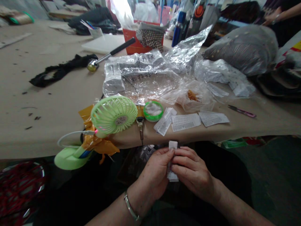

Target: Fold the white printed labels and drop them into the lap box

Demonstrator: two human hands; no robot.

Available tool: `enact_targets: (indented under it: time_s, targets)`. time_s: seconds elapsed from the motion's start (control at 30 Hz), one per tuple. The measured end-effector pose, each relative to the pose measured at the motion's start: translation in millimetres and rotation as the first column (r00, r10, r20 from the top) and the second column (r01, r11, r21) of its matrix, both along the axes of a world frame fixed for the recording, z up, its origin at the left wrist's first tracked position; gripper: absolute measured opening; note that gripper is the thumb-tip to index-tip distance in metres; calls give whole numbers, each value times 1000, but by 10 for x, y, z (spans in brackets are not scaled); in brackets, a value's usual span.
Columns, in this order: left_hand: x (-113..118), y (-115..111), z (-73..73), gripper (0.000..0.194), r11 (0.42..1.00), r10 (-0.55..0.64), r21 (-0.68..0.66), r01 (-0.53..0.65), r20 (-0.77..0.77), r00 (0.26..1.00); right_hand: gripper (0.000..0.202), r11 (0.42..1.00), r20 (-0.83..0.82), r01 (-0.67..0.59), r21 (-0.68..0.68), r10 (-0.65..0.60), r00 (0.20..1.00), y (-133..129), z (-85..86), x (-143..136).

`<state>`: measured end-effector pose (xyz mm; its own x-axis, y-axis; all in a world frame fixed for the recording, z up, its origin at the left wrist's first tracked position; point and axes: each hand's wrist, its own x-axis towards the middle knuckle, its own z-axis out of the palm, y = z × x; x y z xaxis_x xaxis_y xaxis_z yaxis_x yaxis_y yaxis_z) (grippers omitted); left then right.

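Both of my hands are together just below the table's front edge, around a narrow stack of white printed labels (173,176). My left hand (158,171) pinches the stack from the left, thumb on top. From the right, my right hand (194,171) holds it with bent fingers. More label piles lie on the table above: a slanted one (165,121), a wide one (186,122) and a fanned one (213,118). A green round tub (153,110) with white fluffy material stands beside them. Left of the piles, a soldering-iron-like tool (140,128) points down over the edge.
A green fan (114,114) is taped at the table edge (131,141). Behind are clear plastic bags (150,81), a hammer (110,53), black cloth (61,70), a red box (134,42) and a blue bottle (178,29). Pink-handled snips (242,111) lie right. A person's arm (285,14) shows top right.
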<state>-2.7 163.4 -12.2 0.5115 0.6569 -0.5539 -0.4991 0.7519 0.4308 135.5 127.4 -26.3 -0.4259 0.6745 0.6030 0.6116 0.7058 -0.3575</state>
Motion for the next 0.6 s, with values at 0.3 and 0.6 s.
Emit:
enact_targets:
  time_s: [0.3, 0.6]
  targets:
    - [-49, -31, 30, 18, 984, -173, 24, 175, -69, 982, 29, 951, -273, 120, -284, -200, 941, -18, 23, 175]
    - [-88, -101, 86, 22, 957, -271, 79, 281, -116, 956, 29, 792, -327, 30, -610, -286, 901, 125, 71, 152]
